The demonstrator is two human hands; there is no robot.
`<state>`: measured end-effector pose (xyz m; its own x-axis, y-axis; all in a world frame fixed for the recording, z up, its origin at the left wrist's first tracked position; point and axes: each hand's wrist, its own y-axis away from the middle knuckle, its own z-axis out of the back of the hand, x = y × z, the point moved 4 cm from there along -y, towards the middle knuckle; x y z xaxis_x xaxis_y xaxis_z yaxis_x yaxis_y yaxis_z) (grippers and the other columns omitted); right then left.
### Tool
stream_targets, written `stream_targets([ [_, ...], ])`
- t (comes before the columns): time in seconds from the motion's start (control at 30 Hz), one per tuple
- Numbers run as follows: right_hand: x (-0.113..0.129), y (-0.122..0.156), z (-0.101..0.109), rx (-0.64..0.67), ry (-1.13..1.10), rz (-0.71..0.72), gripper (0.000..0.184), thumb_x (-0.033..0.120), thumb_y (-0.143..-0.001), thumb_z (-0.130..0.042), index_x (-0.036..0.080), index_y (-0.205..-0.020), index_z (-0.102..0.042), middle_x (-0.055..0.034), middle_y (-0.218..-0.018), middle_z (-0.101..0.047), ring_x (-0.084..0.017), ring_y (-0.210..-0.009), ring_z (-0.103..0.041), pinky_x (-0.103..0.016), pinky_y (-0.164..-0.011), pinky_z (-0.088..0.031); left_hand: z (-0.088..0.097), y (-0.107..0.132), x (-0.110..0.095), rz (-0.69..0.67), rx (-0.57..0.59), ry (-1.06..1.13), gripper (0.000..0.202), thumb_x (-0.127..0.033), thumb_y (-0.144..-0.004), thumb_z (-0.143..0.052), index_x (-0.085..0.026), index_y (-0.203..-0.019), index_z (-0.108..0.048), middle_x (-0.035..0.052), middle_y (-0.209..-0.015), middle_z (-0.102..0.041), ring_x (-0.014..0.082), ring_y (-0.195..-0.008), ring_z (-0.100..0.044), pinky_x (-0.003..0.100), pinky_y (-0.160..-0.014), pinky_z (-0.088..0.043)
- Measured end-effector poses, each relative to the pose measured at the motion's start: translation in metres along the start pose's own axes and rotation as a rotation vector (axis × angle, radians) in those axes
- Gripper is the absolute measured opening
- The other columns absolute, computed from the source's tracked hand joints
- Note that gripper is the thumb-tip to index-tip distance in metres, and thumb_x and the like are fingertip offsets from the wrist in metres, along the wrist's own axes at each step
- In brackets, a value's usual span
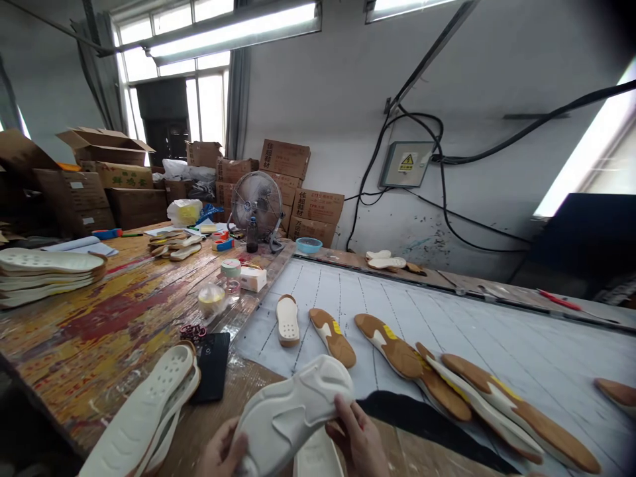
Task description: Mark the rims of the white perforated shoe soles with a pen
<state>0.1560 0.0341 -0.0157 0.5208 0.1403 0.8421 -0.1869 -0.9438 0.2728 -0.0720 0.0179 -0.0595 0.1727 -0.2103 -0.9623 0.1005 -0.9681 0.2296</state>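
Observation:
A white shoe sole [298,411] with a moulded, ridged face is held tilted in front of me, low in the view. My left hand [223,450] closes on its near left end, thumb on top. At the other side, my right hand [358,434] pinches the edge between thumb and fingers. Directly beneath it, part of a second white sole [318,457] shows; I cannot tell whether that one is touched. Left of my hands lie stacked white soles [144,411] with small holes at the heel, beside a black phone [212,368].
Several brown-and-white soles [390,344] lie on the white conveyor belt [447,318], near a black strip [422,424]. More soles are stacked [47,271] on the worn wooden table [124,318]. A fan [257,205], a dark bottle [252,235] and a blue basin [309,246] stand farther back.

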Motion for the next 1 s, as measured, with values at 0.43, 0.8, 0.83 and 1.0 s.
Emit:
stream_targets([
  [0.43,-0.03,-0.005,0.012,-0.014,0.102,-0.029,0.046,0.05,-0.05,-0.078,0.015,-0.08,-0.07,-0.0001,-0.069,-0.067,-0.01,-0.061,-0.057,-0.016,-0.048,-0.045,-0.013,-0.014,0.001,-0.104,0.148,-0.314,0.059,-0.052,-0.059,-0.067,-0.011,-0.101,-0.061,0.0163,-0.107,-0.067,0.0315,-0.103,-0.058,0.037,-0.093,-0.042],
  [0.8,0.003,-0.026,-0.016,0.165,0.304,0.059,0.052,0.057,-0.065,-0.064,0.017,-0.099,-0.065,-0.0057,-0.087,-0.069,-0.019,-0.081,-0.063,-0.025,-0.06,-0.051,0.029,-0.034,-0.024,-0.256,0.01,-0.397,0.03,-0.039,-0.065,-0.067,-0.02,-0.089,-0.067,0.0014,-0.085,-0.071,0.0205,-0.082,-0.065,0.022,-0.072,-0.051],
  [0.83,0.006,-0.028,-0.017,0.17,0.324,0.077,0.055,0.058,-0.066,-0.063,0.016,-0.101,-0.064,-0.0055,-0.085,-0.069,-0.018,-0.077,-0.063,-0.024,-0.057,-0.05,0.031,-0.035,-0.024,-0.256,0.017,-0.396,0.031,-0.039,-0.065,-0.068,-0.021,-0.09,-0.068,0.0012,-0.086,-0.072,0.0205,-0.083,-0.065,0.022,-0.073,-0.051],
  [1.0,0.013,-0.027,-0.02,0.186,0.427,0.18,0.061,0.064,-0.059,-0.064,0.014,-0.094,-0.066,0.0001,-0.064,-0.061,-0.011,-0.057,-0.054,-0.019,-0.046,-0.045,0.024,-0.032,-0.016,-0.174,0.095,-0.353,0.04,-0.046,-0.063,-0.068,-0.019,-0.091,-0.069,0.0054,-0.094,-0.074,0.0244,-0.089,-0.066,0.027,-0.079,-0.052],
])
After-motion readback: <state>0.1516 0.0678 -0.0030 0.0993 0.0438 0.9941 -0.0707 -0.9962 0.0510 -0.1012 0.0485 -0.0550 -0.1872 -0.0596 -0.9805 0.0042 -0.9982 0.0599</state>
